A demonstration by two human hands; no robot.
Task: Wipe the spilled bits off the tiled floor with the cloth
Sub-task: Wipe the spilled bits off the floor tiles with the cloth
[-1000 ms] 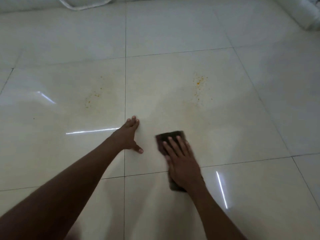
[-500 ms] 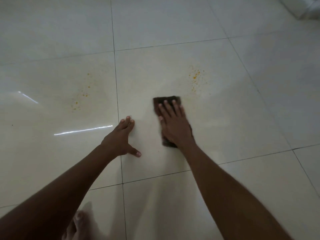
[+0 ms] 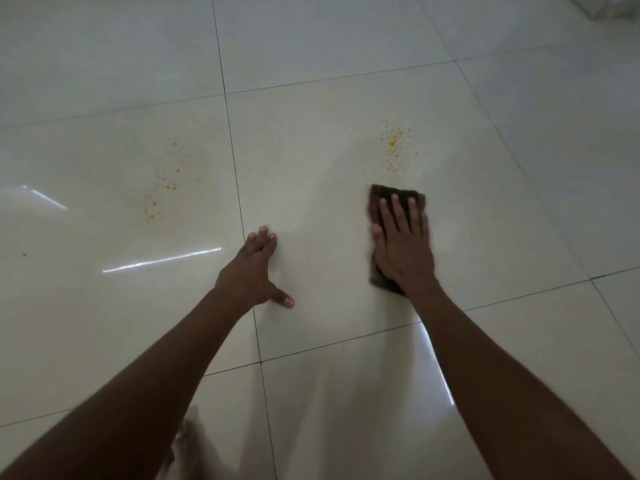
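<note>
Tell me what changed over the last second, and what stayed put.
The right hand, fingers flat on the dark cloth, pushed it forward across the tile to just short of the right orange spill. Nothing was taken hold of or let go. The left hand stayed braced on the floor; both spills, including the left one, remain unwiped.

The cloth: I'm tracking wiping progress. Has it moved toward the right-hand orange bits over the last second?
Yes. The cloth, under the flat right hand, slid forward across the tile, nearly reaching the orange bits.
</note>
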